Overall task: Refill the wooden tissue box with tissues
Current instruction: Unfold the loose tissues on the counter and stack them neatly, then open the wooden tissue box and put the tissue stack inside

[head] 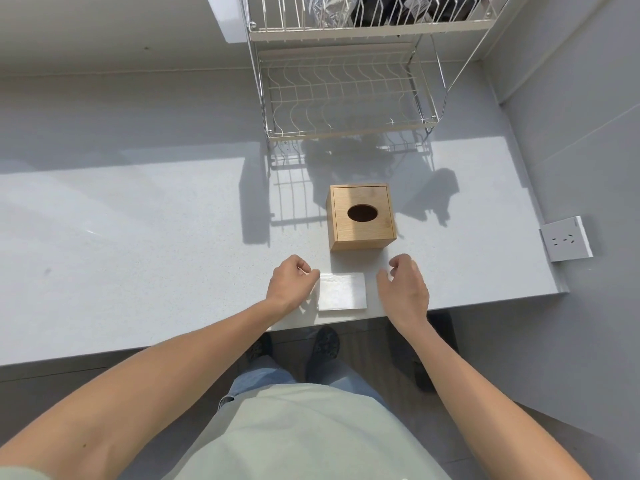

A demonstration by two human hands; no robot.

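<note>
A cube-shaped wooden tissue box (pixel 361 216) stands on the pale grey counter (pixel 138 237), its lid on and its oval opening dark. In front of it, near the counter's front edge, lies a flat white pack of tissues (pixel 342 291). My left hand (pixel 291 282) rests at the pack's left end with curled fingers touching its top left corner. My right hand (pixel 405 287) hovers just right of the pack, fingers apart, holding nothing.
A two-tier wire dish rack (pixel 346 98) stands behind the box, with foil and dark items on its upper shelf. A wall socket (pixel 566 239) sits on the right wall. The counter ends at the right wall. My shoes show below the front edge.
</note>
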